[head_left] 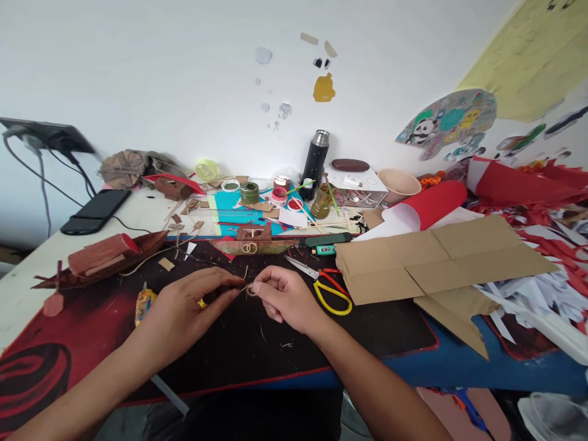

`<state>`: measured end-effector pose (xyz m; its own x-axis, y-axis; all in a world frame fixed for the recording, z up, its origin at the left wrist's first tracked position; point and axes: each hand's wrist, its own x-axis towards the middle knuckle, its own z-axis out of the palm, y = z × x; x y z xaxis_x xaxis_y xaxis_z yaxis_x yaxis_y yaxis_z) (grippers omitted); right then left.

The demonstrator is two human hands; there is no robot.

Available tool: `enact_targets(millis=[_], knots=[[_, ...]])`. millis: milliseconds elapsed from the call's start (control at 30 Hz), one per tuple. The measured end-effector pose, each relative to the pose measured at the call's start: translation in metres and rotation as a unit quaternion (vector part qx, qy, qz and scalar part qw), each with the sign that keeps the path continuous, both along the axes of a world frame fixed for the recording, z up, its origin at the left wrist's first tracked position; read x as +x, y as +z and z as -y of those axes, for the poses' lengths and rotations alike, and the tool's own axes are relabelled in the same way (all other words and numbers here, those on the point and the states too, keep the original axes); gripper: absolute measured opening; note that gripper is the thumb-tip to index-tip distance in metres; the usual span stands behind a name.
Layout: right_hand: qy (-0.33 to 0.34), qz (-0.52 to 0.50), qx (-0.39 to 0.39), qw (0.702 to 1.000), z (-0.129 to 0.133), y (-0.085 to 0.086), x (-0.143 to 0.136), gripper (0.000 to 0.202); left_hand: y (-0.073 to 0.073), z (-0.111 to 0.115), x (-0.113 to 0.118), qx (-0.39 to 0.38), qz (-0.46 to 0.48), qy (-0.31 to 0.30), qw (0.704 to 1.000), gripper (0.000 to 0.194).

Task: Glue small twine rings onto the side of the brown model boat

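Observation:
Above the dark mat, my left hand [193,300] pinches a thin piece of tan twine [245,286] between thumb and fingertips. My right hand [285,297] closes on the twine's other side, where it forms a small coil. Just behind my hands stands a small model boat [252,246] with a brown cabin and two twine rings on its green-brown side. A yellow-and-blue item [144,304], partly hidden, is beside my left hand. Scissors [328,288] with red and yellow handles lie open to the right of my right hand.
A larger reddish-brown boat [103,260] and a black phone [96,211] are at left. Paint jars [249,193] and a black flask [316,162] stand at the back. Cardboard [441,257], a red paper roll [432,205] and paper scraps [542,275] cover the right side.

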<state>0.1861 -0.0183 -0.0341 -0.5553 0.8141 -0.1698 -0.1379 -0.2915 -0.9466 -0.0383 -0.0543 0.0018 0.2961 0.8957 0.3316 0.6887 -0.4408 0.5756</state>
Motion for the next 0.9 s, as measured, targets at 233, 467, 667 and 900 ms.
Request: enact_targets(millis=[233, 467, 667, 900], knots=[[-0.003, -0.028, -0.016, 0.999, 0.001, 0.001, -0.003, 0.029, 0.002, 0.002, 0.008, -0.085, 0.032, 0.002, 0.996, 0.033], [0.001, -0.030, -0.017, 0.999, 0.001, 0.002, -0.002, 0.031, 0.002, -0.004, 0.011, -0.128, 0.066, 0.011, 0.989, 0.031], [0.001, -0.040, -0.014, 0.999, 0.002, 0.000, -0.002, 0.028, 0.002, -0.006, 0.013, -0.152, 0.084, 0.018, 0.985, 0.029], [0.002, -0.046, -0.021, 0.999, 0.002, 0.002, -0.003, 0.031, 0.001, 0.002, 0.014, -0.108, 0.048, 0.047, 0.992, 0.024]])
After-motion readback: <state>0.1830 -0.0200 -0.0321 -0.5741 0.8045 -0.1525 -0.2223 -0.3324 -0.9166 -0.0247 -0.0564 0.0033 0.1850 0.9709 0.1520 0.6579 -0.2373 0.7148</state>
